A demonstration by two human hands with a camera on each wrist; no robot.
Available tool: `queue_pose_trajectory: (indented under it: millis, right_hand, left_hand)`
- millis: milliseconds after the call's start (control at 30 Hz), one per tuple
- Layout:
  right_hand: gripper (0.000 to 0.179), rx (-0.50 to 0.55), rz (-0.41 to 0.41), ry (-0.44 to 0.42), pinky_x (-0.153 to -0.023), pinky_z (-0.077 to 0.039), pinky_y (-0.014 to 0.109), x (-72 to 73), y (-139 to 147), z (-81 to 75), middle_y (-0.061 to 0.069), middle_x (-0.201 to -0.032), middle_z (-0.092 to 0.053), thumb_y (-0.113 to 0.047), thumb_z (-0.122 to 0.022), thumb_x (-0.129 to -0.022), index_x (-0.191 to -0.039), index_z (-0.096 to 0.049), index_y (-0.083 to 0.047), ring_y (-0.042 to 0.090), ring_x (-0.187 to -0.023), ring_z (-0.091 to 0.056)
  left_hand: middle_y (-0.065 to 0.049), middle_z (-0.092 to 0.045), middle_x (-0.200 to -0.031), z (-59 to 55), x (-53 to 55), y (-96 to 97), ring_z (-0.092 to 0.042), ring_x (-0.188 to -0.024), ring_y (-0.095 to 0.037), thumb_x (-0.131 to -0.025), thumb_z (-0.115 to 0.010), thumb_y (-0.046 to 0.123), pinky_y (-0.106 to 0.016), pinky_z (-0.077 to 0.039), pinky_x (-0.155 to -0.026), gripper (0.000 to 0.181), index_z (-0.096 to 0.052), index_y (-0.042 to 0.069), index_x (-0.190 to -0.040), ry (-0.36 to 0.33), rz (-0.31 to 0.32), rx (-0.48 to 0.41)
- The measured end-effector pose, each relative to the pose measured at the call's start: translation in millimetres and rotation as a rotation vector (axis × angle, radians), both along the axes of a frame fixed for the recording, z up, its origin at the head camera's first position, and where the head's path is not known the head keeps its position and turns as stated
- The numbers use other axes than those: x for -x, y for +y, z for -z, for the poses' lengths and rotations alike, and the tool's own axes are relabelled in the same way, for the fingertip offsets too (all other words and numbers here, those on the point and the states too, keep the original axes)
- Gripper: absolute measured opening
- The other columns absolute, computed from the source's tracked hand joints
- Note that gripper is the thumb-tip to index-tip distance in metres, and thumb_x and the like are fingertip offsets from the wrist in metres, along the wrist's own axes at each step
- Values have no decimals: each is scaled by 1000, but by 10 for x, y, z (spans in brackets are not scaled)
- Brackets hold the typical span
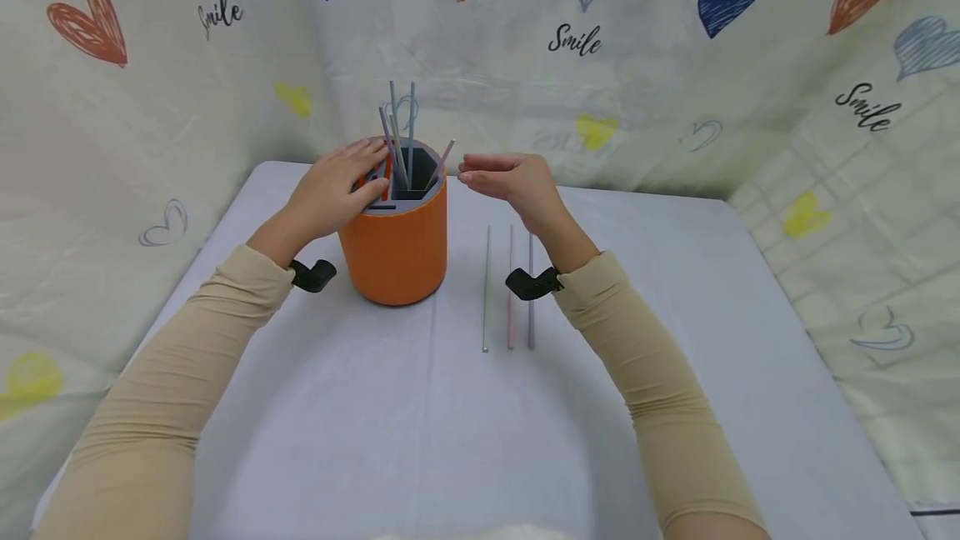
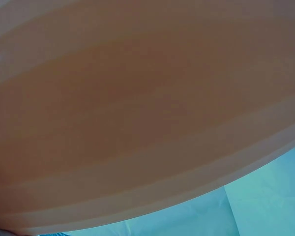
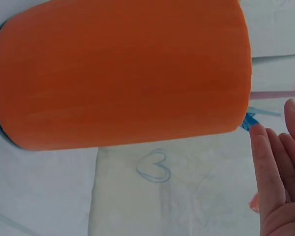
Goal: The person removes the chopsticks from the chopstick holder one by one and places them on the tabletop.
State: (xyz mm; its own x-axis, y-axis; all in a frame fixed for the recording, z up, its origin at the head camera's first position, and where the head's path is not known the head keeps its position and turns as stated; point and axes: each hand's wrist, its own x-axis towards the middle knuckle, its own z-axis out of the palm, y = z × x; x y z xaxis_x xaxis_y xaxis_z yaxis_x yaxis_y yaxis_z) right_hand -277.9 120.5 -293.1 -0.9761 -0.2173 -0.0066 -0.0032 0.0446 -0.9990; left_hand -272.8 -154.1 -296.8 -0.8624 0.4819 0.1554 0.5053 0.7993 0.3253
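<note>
Atop table (image 1: 420,423) | matte orange cylinder (image 1: 393,257) (slim sticks (image 1: 412,123) inside) | left grip (image 1: 336,188), right grip (image 1: 521,182): apart

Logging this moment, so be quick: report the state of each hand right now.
Left hand: open, resting on top of the holder.
Right hand: open, holding nothing, beside the holder.
</note>
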Motion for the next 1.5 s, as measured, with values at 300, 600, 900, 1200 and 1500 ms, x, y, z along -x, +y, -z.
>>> queue_pose_trajectory:
  millis: [300,600,900,1200,1500]
  right_hand:
    - [36,1,-21,96,-94,-49,27,14,-208,-69,3,-103,-71,-16,-78,-74,-109,-71,-11,15,-103,-64]
    - [30,77,-68,122,-91,-52,30,49,-325,-54,7,-100,-71,-6,-74,-76,-105,-70,1,18,-100,-65]
    - [21,81,-17,193,-88,-53,30,47,-313,-102,4,-90,-72,-10,-73,-79,-97,-72,1,19,-98,-66]
    - [15,246,22,302,-90,-52,33,-85,-245,-433,6,-84,-72,-4,-73,-77,-92,-74,0,20,-89,-68]
    - [21,401,94,430,-84,-54,35,-183,-217,-779,11,-84,-72,3,-73,-74,-94,-72,7,23,-84,-70]
  left_hand:
    - [-7,-19,-155,20,22,-20,-13,-144,-26,-98,-35,40,-46,-10,-117,59,-26,8,-147,0,-3,-5]
    - [-7,-20,-155,48,9,-52,-13,-144,-26,-99,-35,40,-46,-10,-118,59,-26,8,-147,-1,-12,5]
    - [-7,-21,-154,36,5,-10,-14,-144,-26,-98,-35,39,-46,-10,-117,58,-26,9,-147,-1,-7,-14]
    - [-5,-20,-155,21,41,5,-13,-144,-25,-98,-35,40,-45,-10,-118,58,-25,11,-147,1,-9,1]
    - [-5,-20,-155,4,41,-14,-12,-144,-25,-99,-36,38,-43,-9,-118,58,-25,9,-147,4,-5,23]
